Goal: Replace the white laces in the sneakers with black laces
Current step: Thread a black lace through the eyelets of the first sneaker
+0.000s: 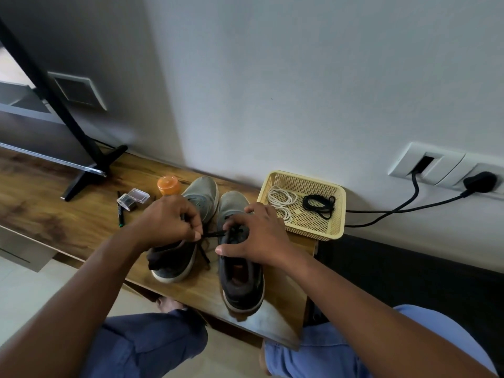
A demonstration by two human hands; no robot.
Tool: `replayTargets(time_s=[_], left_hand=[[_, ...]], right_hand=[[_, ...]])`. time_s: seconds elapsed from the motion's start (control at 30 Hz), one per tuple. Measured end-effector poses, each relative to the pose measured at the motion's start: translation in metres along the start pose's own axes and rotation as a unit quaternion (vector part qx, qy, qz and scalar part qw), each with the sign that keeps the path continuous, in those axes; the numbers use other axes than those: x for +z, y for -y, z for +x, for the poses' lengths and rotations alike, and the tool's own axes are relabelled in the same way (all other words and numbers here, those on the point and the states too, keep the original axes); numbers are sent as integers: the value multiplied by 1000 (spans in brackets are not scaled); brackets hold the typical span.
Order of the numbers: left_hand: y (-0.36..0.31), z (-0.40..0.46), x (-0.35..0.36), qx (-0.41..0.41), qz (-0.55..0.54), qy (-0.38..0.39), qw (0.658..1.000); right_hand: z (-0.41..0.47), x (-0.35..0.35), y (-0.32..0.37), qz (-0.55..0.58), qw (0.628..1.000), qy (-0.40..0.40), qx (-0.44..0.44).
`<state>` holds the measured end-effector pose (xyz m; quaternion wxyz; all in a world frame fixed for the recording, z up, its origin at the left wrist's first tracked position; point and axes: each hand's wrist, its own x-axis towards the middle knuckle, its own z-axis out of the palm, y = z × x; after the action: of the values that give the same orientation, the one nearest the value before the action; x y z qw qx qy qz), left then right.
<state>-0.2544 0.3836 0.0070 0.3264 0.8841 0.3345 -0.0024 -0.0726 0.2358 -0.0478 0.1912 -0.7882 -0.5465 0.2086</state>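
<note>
sneakers, two grey ones, stand side by side on a wooden shelf (68, 225) with toes toward the wall — the left sneaker (188, 214) partly covered by the left hand (169, 219), the right sneaker (240, 274) under the right hand (259, 236). left hand: fingers curled, pinching a black lace (214, 234) that runs taut across the gap between the shoes toward the eyelets of the right sneaker; loose ends of the same lace hang down between the two shoes. right hand: fingers bent over the upper eyelet area of the right sneaker, fingertips at the lacing and thumb stretched out over the collar; whether those fingers pinch the lace or only press on the shoe cannot be told. just right of the shoes, a cream perforated basket (338, 211) sits at the shelf's end, holding coiled white laces (281, 200) on its left side and a second black lace bundle (320, 204) on its right, the two apart. behind the left sneaker, an orange-lidded jar (168, 185); left of it a small clear plastic case (132, 199) and a dark pen (120, 211). farther left — a black stand foot (90, 173) rests on the shelf. on the wall at right, a socket plate (441, 166) with a black plug (480, 181) and cables trailing down.
</note>
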Motion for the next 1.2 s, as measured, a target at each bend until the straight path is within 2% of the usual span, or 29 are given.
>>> replayTargets(time_s=[0.07,0.13,0.17,0.27,0.33,0.47,0.63,0.73,0.83,0.9,0.97,1.03,1.07,1.13,1.2], left_hand=[[3,1,2,6,12,50,999],[5,2,7,-5,39,68,997],[5,3,10,-13,54,50,997],[-1,5,18,-35,141,-74,987],[-9,7,25,-29,167,-106,980],[-14,16,44,-28,254,-25,967],[-16,21,48,-48,261,-15,964],[-18,17,36,-62,179,-54,980],[-17,12,15,-61,60,-181,980],[-13,9,0,-48,-77,-253,963],[-8,5,-12,-16,-239,-273,931],[-5,1,-18,-12,-350,-277,895],[-6,1,-19,-10,-380,-272,884],[-10,2,-18,11,-412,-258,874],[-17,5,-15,45,-425,-244,871]], right_hand=[[0,1,0,-1,1000,0,-6],[0,-1,-1,-5,1000,4,-9],[0,-2,-1,-5,1000,8,-8],[-1,-6,0,-13,1000,8,-8],[0,-8,1,-21,999,22,-13],[0,-15,3,-2,998,61,-2],[-3,-20,2,-2,998,62,22],[-5,-16,2,25,997,65,38],[-5,-14,1,37,996,64,51],[-4,-16,2,29,995,75,54],[-4,-19,3,-11,995,85,50],[-1,-23,6,-15,998,52,25],[3,-24,9,22,1000,18,6],[9,-28,22,169,985,-27,-35],[12,-36,43,336,940,6,-58]])
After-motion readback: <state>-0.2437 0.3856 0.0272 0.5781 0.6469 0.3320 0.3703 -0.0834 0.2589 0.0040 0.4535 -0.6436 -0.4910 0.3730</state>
